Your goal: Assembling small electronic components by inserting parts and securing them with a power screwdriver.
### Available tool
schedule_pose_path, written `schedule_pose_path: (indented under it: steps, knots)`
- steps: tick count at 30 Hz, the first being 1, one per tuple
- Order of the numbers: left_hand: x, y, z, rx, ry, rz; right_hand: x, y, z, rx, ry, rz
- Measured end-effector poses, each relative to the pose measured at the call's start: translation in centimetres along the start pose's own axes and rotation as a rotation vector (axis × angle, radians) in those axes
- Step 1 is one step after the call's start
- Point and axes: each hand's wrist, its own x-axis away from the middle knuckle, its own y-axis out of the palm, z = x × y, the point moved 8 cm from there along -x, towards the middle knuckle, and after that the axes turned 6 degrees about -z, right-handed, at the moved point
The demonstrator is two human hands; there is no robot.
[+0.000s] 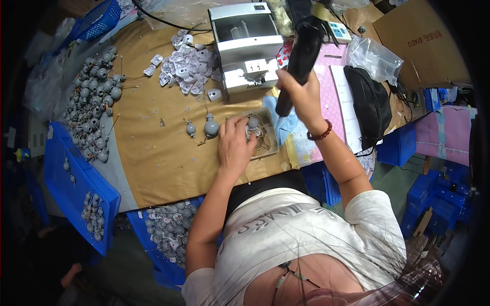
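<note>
Head view, left fisheye | is looking down from head height | is facing the surface (158,176) | is sitting near, above left hand (235,145) and right hand (304,98)

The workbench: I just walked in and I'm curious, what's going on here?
A person's right hand grips a long black object. The left hand is over a shallow tray, close to a grey round part. Two more grey parts sit left of that hand; white pieces lie heaped beside the machine.

The globes (211,127) are grey, the mat (328,91) pink, perhaps dotted.
</note>
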Motion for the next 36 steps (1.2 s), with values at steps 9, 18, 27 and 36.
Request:
schedule_pose_path:
  steps: [9,18,27,36]
  knots:
    - [0.6,0.4,0.0,0.044,0.066,0.025,3.1,-1.9,0.7,0.505,-0.382,0.116]
    - [0.6,0.7,0.1,0.028,0.069,0.025,5.3,4.5,7.1,0.372,-0.073,-0.413]
    - [0.8,0.6,0.1,0.030,0.077,0.039,4.3,4.8,7.3,0.367,-0.002,-0.229]
    - [0.6,0.5,0.2,0.043,0.081,0.044,3.9,4.9,7.6,0.285,0.063,-0.235]
